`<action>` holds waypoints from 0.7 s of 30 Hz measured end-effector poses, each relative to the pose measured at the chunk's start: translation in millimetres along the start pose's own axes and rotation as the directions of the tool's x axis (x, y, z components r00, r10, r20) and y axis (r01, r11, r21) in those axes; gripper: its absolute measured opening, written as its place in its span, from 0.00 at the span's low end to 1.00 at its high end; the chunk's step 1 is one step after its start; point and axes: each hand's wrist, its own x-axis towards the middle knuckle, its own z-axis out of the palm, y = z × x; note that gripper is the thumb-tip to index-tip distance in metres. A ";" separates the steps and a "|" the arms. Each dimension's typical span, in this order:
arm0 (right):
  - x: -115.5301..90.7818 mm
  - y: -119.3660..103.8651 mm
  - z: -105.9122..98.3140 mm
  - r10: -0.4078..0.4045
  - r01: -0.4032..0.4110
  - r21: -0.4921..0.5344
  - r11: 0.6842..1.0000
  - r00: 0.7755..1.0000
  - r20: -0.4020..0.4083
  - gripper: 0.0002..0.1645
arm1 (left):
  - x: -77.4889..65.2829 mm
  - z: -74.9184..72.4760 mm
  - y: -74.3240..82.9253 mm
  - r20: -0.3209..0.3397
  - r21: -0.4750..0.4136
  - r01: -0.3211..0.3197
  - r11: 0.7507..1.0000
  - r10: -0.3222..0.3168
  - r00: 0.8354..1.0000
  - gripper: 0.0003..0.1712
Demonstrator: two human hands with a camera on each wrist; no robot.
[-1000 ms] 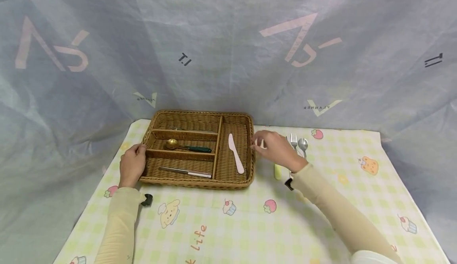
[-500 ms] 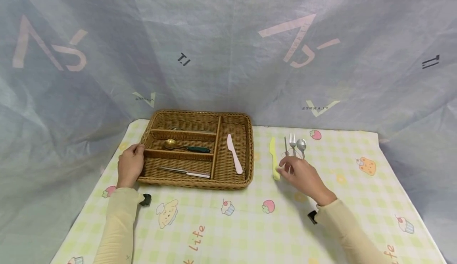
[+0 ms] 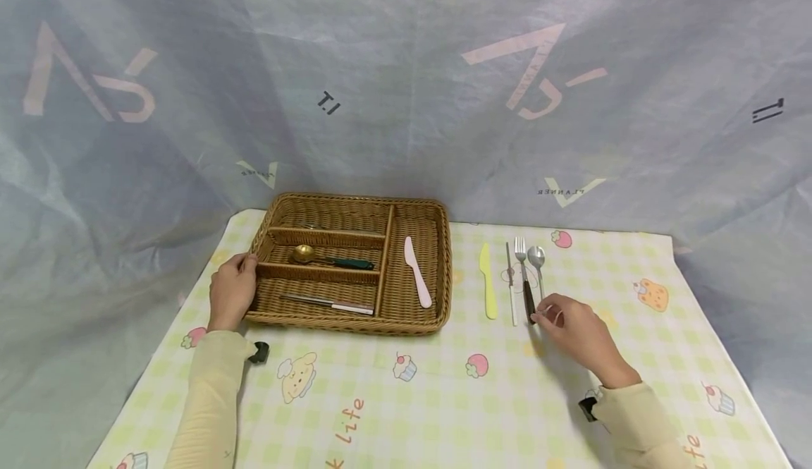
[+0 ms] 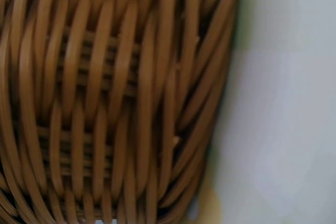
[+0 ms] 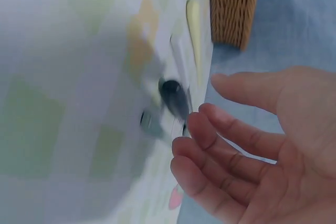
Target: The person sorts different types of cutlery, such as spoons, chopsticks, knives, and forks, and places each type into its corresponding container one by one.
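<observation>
My left hand [image 3: 232,291] grips the left rim of a brown wicker cutlery tray [image 3: 447,271]; its woven side [image 4: 100,77] fills much of the left wrist view. To the right of the tray, my right hand [image 3: 580,335] hovers by the handle ends of a dark-handled fork [image 3: 528,302] and a metal spoon [image 3: 536,256]. Its thumb and loosely bent fingers [image 5: 236,171] are apart with nothing between them in the right wrist view. Left of the fork lie a white-handled knife [image 3: 512,301] and a yellow knife [image 3: 488,284], all roughly parallel.
Inside the tray are a pink knife [image 3: 416,273] on the right, a gold spoon with green handle [image 3: 304,253], a white-handled knife [image 3: 352,307] and a metal utensil [image 3: 345,230] partly hidden at the back. A grey-blue cloth [image 3: 406,123] hangs behind the checked tablecloth [image 3: 444,412].
My right hand has moved from the tray's right rim, past the yellow knife, right and nearer me to the fork and spoon handles. The left hand stays on the rim.
</observation>
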 end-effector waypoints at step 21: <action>59.0 31.3 1.0 0.144 -0.141 -0.053 0.989 0.988 0.053 0.17 | -1.3 1.8 0.7 -0.011 -0.003 0.002 1.000 -0.002 1.000 0.36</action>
